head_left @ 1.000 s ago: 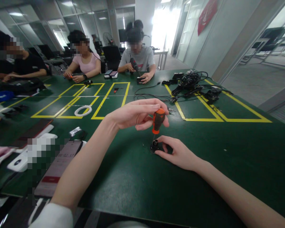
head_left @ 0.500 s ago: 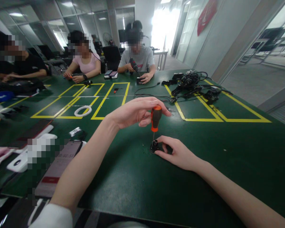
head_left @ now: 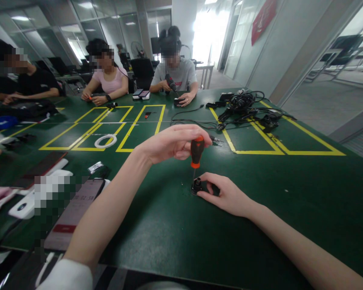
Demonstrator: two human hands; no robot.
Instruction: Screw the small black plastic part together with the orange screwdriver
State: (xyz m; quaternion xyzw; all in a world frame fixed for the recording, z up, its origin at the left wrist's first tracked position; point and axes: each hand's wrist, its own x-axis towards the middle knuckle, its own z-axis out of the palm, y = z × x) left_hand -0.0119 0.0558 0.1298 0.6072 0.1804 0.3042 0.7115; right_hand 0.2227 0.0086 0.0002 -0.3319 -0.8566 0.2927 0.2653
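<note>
My left hand [head_left: 181, 141] is closed over the top of a screwdriver [head_left: 196, 155] with a black and orange handle. The screwdriver stands nearly upright, its thin shaft pointing down at a small black part [head_left: 196, 187] on the green table. That part has a round base and a short raised post; its exact kind I cannot make out. Thumb and fingers of my right hand [head_left: 222, 193] pinch the part from the right and hold it against the tabletop. The screwdriver's tip is hidden at the part.
A phone [head_left: 78, 213] and a white device [head_left: 39, 193] lie at the left. A roll of white tape [head_left: 105, 141] sits farther back. Tangled black cables [head_left: 245, 104] lie at the back right. Across the table, a person [head_left: 175, 76] works with a power driver; others sit at the left.
My left hand and the screwdriver handle have shifted slightly left, and the handle looks turned a little. My right hand and the black part stay in place.
</note>
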